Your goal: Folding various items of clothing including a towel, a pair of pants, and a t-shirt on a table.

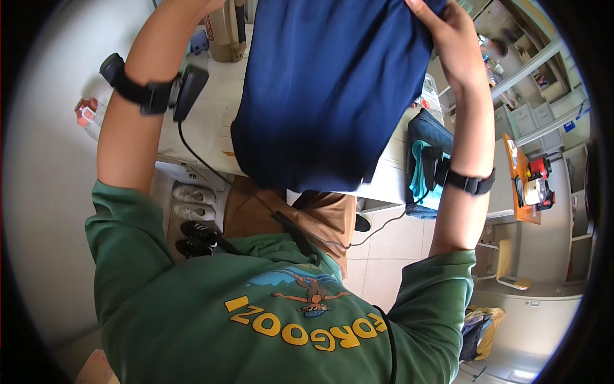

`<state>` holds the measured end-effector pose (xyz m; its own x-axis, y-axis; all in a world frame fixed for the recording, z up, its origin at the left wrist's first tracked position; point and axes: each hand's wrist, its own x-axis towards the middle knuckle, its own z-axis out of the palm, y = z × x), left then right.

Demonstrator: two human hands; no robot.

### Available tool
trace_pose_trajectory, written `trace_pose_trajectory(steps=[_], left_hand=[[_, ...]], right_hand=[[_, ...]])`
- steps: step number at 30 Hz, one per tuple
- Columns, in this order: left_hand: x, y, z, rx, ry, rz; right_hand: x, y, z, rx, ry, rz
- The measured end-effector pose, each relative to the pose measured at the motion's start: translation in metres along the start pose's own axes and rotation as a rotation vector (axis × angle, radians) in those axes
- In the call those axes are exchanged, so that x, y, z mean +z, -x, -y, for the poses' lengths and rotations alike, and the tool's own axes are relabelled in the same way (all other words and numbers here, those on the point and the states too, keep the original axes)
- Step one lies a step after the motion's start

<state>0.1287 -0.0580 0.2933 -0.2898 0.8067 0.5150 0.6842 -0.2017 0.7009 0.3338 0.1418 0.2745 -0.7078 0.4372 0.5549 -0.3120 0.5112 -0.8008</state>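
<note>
A dark blue piece of cloth (326,96), seemingly a garment, hangs spread out between my raised arms, over the front of a pale table (206,115). At its upper right corner my right hand (448,36) grips the cloth between thumb and fingers. My left hand (208,4) is mostly cut off by the top edge of the picture, so its fingers and what they touch are hidden. Black strap-mounted devices with cables sit on both my forearms. Beside the hanging cloth, on the right, lie folded blue jeans (422,125) with a turquoise cloth (418,165) on top.
A large olive-brown bottle (225,38) stands at the back left of the table. A clear bottle with a reddish top (88,113) is near the left wall. White shoes (194,202) and black shoes (199,235) are on the floor. To the right are an orange-brown shelf (523,182) and a chair (506,264).
</note>
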Motion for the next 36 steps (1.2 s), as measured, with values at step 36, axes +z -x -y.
trace_pose_trajectory(steps=[36], left_hand=[[0.16, 0.227, 0.103, -0.709, 0.265, 0.137]], right_hand=[[0.029, 0.258, -0.134, 0.692, -0.087, 0.089]])
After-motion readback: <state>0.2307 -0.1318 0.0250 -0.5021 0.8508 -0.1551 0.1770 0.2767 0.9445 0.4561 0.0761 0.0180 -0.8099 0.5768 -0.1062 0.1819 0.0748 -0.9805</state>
